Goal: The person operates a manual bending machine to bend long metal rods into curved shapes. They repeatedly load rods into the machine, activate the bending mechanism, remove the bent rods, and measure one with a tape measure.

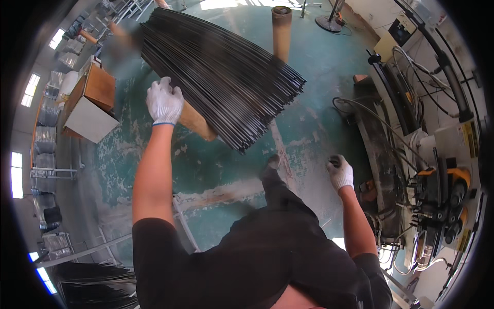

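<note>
A wide stack of long, thin black rods (221,67) lies slantwise at the upper middle, with its ragged ends toward me. My left hand (164,101), in a white knit glove, is at the stack's left side, above a brown cardboard tube (196,122) that sticks out from under the rods. Its fingers are slightly bent and apart, with nothing visible in them; whether they touch the rods I cannot tell. My right hand (340,172), gloved with dark fingertips, hangs low on the right, away from the stack. Its fingers are curled in and no object shows in them.
An upright brown tube (281,33) stands behind the rods. On the right runs a machine (437,195) with hoses and cables. A brown and white box-like cabinet (92,103) is at left. More black rods (95,283) lie lower left, beside metal rails.
</note>
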A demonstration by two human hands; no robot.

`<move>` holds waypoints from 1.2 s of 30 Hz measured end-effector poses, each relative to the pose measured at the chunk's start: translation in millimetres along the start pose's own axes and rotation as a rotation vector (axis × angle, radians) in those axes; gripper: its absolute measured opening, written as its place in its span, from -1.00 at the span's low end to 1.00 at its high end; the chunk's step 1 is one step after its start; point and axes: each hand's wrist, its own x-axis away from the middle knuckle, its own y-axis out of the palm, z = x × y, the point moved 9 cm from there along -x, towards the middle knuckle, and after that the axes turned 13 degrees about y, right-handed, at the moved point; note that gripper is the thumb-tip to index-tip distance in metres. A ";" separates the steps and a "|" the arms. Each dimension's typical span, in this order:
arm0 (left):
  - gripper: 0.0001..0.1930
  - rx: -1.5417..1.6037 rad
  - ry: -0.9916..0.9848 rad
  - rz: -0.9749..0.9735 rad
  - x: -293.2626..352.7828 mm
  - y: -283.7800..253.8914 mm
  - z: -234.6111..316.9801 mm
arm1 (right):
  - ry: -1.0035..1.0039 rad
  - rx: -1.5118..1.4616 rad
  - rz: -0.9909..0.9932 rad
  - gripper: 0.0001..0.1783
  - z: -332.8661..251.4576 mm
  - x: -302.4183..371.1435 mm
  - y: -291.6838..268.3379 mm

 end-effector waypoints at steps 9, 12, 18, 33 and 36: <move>-0.68 -0.148 0.076 0.182 0.1 21.3 5.8 | -0.395 0.410 0.165 -0.28 -246.8 -223.5 137.5; -0.70 -0.146 0.016 0.174 -0.2 16.9 7.2 | -0.385 0.604 0.215 -0.15 -308.1 -278.1 169.9; -0.72 -0.202 -0.011 0.173 -3.4 26.4 7.5 | -0.228 0.792 0.178 0.06 -329.6 -333.8 211.7; -0.73 -0.211 0.032 0.172 -6.2 27.0 7.4 | -0.353 0.814 -0.044 -0.80 -326.5 -353.3 250.2; -0.71 -0.230 0.024 0.175 -5.1 27.4 3.8 | -0.353 0.910 -0.168 -0.79 -322.2 -344.0 264.5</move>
